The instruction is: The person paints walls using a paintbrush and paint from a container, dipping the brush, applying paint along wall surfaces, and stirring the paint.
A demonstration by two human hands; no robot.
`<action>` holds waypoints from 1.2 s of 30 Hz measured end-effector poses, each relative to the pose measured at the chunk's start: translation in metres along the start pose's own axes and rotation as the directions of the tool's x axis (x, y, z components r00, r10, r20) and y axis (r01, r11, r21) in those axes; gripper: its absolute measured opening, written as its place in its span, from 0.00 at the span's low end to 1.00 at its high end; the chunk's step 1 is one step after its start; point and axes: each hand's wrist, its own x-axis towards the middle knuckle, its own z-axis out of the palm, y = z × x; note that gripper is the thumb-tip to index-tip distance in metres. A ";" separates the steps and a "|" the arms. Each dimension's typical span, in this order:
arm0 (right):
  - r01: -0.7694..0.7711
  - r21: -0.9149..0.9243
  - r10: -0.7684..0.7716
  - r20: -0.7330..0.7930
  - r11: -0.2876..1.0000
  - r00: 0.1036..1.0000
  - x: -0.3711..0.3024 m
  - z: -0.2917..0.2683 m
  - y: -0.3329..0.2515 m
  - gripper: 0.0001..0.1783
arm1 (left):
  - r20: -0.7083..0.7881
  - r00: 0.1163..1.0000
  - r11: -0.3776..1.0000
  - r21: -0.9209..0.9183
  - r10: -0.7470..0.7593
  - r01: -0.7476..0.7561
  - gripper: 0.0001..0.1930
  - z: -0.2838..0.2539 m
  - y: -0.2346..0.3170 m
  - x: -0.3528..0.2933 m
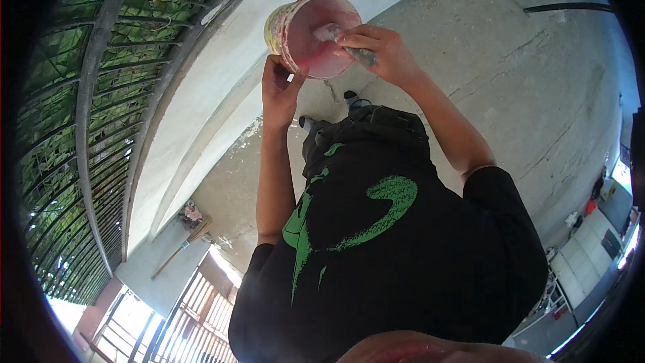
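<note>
A paint bucket is tilted so that its open mouth faces me. Its inside is coated pink and its outside is yellowish with smears. My left hand is closed on the bucket's near left edge, thumb by the rim and fingers against the outer wall. In my right hand is a paintbrush, gripped with the fingers wrapped around it. The brush's pale, pink-stained head reaches into the bucket's mouth. Whether the bristles touch the inner wall, I cannot tell.
To the left runs a low white wall topped by dark metal bars, with green leaves behind. Cracked concrete floor lies below and right. A broom is at lower left. White cabinets stand at far right.
</note>
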 end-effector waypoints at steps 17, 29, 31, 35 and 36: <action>-0.095 0.137 0.089 0.052 0.986 0.995 0.014 -0.020 -0.021 0.10 | 0.079 0.995 0.978 0.197 0.056 -0.070 0.15 0.011 0.029 -0.009; -0.019 0.031 0.017 0.081 0.999 0.997 0.018 -0.028 -0.020 0.09 | 0.065 0.992 0.969 0.214 0.110 -0.121 0.15 0.014 0.032 -0.008; 0.011 0.086 -0.014 0.037 0.996 0.999 0.018 -0.032 -0.016 0.10 | 0.046 0.991 0.961 0.243 0.124 -0.132 0.15 0.009 0.023 -0.006; -0.293 0.548 0.437 -0.150 0.783 0.887 0.014 -0.037 -0.011 0.11 | -0.138 0.989 0.997 -0.056 -0.050 0.043 0.11 0.004 0.007 -0.008; -0.308 0.642 0.557 -0.226 0.702 0.799 0.013 -0.036 -0.009 0.12 | -0.144 0.989 0.998 -0.060 -0.042 0.034 0.11 0.002 0.005 -0.008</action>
